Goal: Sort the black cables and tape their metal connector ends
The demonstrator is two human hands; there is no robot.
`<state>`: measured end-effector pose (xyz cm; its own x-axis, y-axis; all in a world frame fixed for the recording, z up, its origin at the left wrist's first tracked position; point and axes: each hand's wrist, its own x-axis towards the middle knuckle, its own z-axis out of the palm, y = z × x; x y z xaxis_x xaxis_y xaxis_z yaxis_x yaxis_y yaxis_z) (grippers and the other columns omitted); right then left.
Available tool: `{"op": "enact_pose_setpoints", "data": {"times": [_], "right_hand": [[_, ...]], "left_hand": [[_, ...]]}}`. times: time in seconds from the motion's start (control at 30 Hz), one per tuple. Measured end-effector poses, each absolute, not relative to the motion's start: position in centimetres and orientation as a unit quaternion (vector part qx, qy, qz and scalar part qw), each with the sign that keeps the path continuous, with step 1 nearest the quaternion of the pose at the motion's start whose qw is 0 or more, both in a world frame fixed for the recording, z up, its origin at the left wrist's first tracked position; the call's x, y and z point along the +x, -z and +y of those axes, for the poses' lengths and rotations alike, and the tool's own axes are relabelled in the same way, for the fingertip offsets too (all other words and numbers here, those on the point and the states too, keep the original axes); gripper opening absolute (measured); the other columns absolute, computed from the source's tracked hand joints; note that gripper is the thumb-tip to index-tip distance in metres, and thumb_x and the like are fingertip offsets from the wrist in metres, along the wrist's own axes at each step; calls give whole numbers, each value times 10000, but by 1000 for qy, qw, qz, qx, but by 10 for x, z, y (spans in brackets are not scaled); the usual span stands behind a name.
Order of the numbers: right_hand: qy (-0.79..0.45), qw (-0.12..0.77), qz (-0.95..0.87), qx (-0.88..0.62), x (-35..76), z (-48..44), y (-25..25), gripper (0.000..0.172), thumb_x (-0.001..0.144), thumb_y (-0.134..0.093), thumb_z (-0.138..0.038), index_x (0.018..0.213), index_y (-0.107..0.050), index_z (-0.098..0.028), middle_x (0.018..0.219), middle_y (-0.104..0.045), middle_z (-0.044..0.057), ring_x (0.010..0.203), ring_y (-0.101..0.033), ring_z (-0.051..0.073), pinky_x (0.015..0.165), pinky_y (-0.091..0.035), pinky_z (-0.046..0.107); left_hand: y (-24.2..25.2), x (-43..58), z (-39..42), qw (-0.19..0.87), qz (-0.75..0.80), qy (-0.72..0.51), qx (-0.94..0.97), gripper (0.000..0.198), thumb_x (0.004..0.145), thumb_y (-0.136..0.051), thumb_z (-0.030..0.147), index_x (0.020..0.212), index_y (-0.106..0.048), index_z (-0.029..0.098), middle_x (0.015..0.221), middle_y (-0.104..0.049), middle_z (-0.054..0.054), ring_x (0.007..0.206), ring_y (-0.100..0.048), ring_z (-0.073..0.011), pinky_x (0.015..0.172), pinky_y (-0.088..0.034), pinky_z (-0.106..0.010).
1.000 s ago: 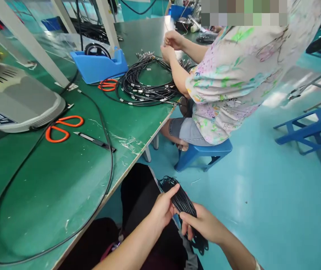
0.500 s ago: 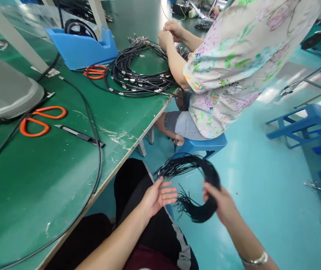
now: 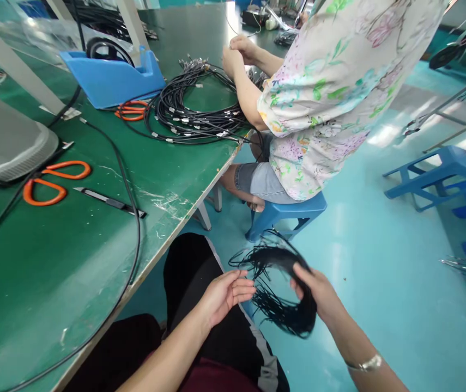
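Observation:
A curved bundle of thin black cables (image 3: 298,318) hangs over the floor beside my knee, its loose ends fanned out on the left. My right hand (image 3: 312,286) is closed around the bundle's right side. Close to the loose ends, my left hand (image 3: 229,294) is held palm up with its fingers stretched out and nothing in it. Whether its fingertips touch the cable ends, I cannot tell. Motion blurs the single strands.
On the green table (image 3: 94,261) lie orange-handled scissors (image 3: 47,190), a utility knife (image 3: 110,201), a long cable (image 3: 138,234) and a coiled cable heap (image 3: 200,125). A blue tape dispenser (image 3: 114,81) stands behind. A co-worker (image 3: 322,98) sits at right on a blue stool (image 3: 285,215).
The cable bundle has dropped slightly and turned in my right hand, its ends spreading differently. My left hand stays outstretched, fingers a little closer together. The view has shifted slightly.

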<state>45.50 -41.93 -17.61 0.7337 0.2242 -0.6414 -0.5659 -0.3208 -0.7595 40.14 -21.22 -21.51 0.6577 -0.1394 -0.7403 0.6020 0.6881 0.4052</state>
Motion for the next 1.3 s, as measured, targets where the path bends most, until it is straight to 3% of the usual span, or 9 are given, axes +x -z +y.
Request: {"op": "enact_pose_setpoints", "data": {"times": [0.17,0.33,0.47,0.57,0.73,0.87,1.03,1.17,1.3], "right_hand": [[-480,490,32,-727,443,-426,181,574,793,-485,-643,548,-577,-132,405,-527,9,360,-444,97,448,-336,236],[-347,544,134,-753,433,-426,179,578,826,-386,-663,628,-565,-150,452,-545,-2,417,-479,102,481,-371,225],[-525,482,28,-701,427,-423,174,477,768,-550,-608,645,-569,-148,465,-579,3,362,-456,97,434,-341,229],[-370,518,118,-762,427,-419,174,537,818,-436,-629,585,-545,-158,418,-504,-16,429,-481,110,509,-384,239],[-493,492,47,-716,427,-413,177,412,744,-596,-536,592,-549,-156,485,-581,0,405,-490,108,478,-377,242],[-361,532,110,-758,429,-415,174,334,762,-579,-485,685,-573,-161,546,-607,-3,564,-569,146,606,-435,263],[-436,543,49,-716,438,-424,169,193,615,-720,-285,647,-600,-137,547,-636,27,561,-596,189,614,-454,312],[-321,564,85,-756,450,-428,164,211,744,-601,-361,680,-586,-161,636,-638,22,687,-594,179,733,-440,318],[-420,553,40,-718,459,-437,153,167,654,-712,-278,664,-611,-145,546,-611,17,547,-557,166,613,-434,313]], "left_hand": [[209,396,-210,831,367,192,373,115,820,-565,175,891,-587,87,722,-691,-107,632,-686,-190,621,-545,-296],[200,393,-195,817,391,130,403,89,845,-498,132,882,-574,105,687,-683,-72,613,-680,-160,646,-547,-282],[196,393,-188,815,389,136,408,95,841,-516,147,889,-578,93,711,-687,-95,623,-682,-177,639,-551,-298],[196,391,-187,812,394,133,409,103,849,-495,139,893,-578,99,713,-684,-87,620,-677,-161,643,-548,-282],[194,384,-189,815,386,164,400,105,833,-523,156,892,-586,96,718,-682,-95,616,-675,-175,621,-550,-298],[194,381,-191,811,395,169,397,98,841,-507,149,880,-584,102,706,-675,-78,620,-673,-159,621,-545,-273],[194,379,-195,816,383,184,392,99,831,-530,159,875,-592,97,717,-678,-90,611,-672,-169,619,-549,-290],[194,378,-196,817,386,186,387,104,842,-512,153,870,-593,93,711,-676,-87,610,-672,-163,614,-550,-276],[195,376,-191,823,383,194,373,118,840,-523,158,892,-601,86,735,-683,-96,627,-680,-177,636,-560,-300]]}}
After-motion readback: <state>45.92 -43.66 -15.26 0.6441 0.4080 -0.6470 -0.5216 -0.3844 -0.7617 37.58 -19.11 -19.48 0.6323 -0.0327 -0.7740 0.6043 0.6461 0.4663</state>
